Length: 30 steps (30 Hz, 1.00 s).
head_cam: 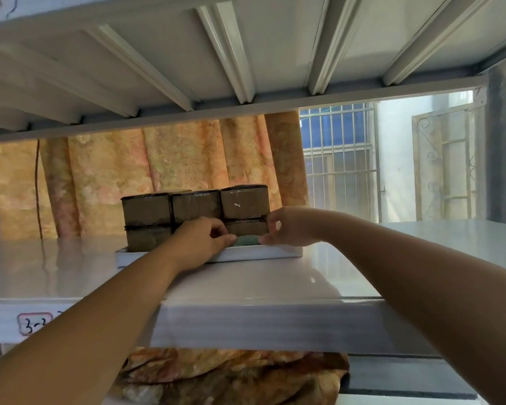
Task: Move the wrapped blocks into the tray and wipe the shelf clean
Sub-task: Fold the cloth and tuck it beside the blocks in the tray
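Forearms reach over glossy white metal shelf (pixel 246 285); my left hand (pixel 200 244) and right hand (pixel 289 228) pinch ends of small green cloth (pixel 246 241) at rim of shallow white tray (pixel 260 252). Brown film-wrapped blocks (pixel 195 211) sit stacked in tray: look rigid, slick, dense; grip by opposite side faces

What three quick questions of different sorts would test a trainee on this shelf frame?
1. True or false: the wrapped blocks sit stacked in two layers in the white tray.
2. What greenish thing lies between the left hand and right hand? A) cloth B) bottle C) brush
3. Fill in: the tray rests on the white ____.

Key: 1 true; 2 A, cloth; 3 shelf.
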{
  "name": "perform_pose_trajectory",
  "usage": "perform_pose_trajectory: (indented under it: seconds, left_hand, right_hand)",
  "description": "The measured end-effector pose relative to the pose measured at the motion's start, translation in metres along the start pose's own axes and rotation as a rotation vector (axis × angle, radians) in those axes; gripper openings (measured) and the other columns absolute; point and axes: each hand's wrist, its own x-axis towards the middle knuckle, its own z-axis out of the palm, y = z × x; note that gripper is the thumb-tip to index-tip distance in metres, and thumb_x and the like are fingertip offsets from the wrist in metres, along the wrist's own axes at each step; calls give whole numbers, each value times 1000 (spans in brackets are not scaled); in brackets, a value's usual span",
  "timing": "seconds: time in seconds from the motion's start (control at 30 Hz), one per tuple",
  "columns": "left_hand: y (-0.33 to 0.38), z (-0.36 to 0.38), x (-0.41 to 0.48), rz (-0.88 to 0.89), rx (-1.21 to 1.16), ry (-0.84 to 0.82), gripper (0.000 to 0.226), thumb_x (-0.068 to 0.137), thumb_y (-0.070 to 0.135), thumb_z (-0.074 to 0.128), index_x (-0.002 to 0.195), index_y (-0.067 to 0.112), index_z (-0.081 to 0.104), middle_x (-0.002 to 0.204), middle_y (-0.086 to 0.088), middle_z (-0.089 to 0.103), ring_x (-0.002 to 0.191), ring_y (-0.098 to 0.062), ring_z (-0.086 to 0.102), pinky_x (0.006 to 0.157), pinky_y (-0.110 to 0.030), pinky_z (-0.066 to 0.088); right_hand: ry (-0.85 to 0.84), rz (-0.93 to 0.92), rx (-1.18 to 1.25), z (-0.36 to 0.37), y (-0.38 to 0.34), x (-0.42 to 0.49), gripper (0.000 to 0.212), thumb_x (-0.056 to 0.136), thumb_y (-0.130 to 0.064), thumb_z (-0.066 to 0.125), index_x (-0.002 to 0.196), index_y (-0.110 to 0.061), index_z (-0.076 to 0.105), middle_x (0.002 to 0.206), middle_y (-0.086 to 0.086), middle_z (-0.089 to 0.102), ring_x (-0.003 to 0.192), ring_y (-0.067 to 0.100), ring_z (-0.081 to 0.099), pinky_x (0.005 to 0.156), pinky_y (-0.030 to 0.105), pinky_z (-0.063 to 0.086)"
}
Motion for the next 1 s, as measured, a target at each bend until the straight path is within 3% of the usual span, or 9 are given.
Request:
perform_pose_trajectory:
  seconds: [0.2, 0.33, 0.4, 0.47, 0.53, 0.67, 0.8, 0.9, 1.0]
  left_hand:
    - [24, 5, -3, 100, -109, -86, 9, 89, 29, 61, 96, 29, 66, 86, 4, 63, 77, -8, 55, 63, -21, 39]
    - [49, 13, -2, 137, -104, -128, 14, 89, 27, 60, 100, 24, 69, 80, 7, 60, 68, -3, 51, 57, -17, 35]
    - [62, 20, 0, 161, -115, -116, 14, 89, 27, 61, 100, 25, 69, 86, 5, 64, 74, -6, 56, 60, -18, 39]
    - [70, 25, 1, 178, -123, -106, 16, 89, 23, 61, 102, 24, 70, 94, 0, 68, 86, -13, 61, 70, -23, 44]
    - [77, 29, 2, 199, -123, -121, 19, 90, 19, 59, 106, 21, 70, 100, -2, 69, 95, -16, 62, 78, -23, 45]
    - [93, 38, 2, 262, -152, -162, 25, 92, 27, 56, 112, 20, 68, 107, 3, 67, 97, -9, 59, 73, -14, 41]
    - [96, 45, 3, 327, -68, -218, 30, 91, 27, 58, 120, 21, 63, 112, 4, 67, 99, -9, 60, 79, -17, 41]
    - [91, 48, 0, 387, 96, -164, 24, 93, 25, 54, 112, 19, 68, 114, 4, 68, 97, -9, 60, 80, -21, 41]
    - [88, 48, -3, 405, 136, -132, 23, 94, 23, 52, 106, 16, 70, 110, 1, 70, 95, -12, 60, 79, -24, 41]
  right_hand:
    - [-42, 80, 37, -7, 24, -26, 61, 84, -60, 52, 117, -8, 55, 122, 7, 58, 110, 23, 54, 96, 35, 45]
    - [3, 125, 78, -10, 41, -49, 31, 84, -50, 60, 80, -20, 52, 120, 9, 60, 99, 21, 53, 81, 29, 41]
    - [26, 155, 97, -11, 51, -62, 28, 85, -48, 60, 91, -21, 55, 123, 9, 57, 102, 21, 52, 81, 27, 38]
    - [58, 208, 110, -11, 60, -73, 49, 85, -49, 60, 119, -15, 53, 128, 8, 54, 112, 24, 51, 88, 29, 39]
    - [91, 256, 99, -11, 68, -82, 57, 85, -51, 58, 126, -13, 50, 130, 8, 52, 116, 24, 50, 92, 32, 41]
    - [94, 303, 63, -15, 82, -99, 51, 88, -49, 54, 123, -12, 57, 128, 9, 53, 115, 25, 51, 94, 32, 42]
    - [118, 361, 95, -13, 105, -107, 53, 86, -51, 57, 120, -11, 59, 127, 8, 55, 113, 24, 53, 97, 35, 45]
    - [172, 395, 219, -6, 124, -109, 52, 79, -52, 65, 116, -16, 59, 122, 4, 55, 107, 22, 54, 96, 37, 47]
    - [256, 385, 286, 4, 136, -111, 47, 76, -52, 68, 106, -17, 59, 109, 4, 60, 95, 20, 56, 84, 34, 49]
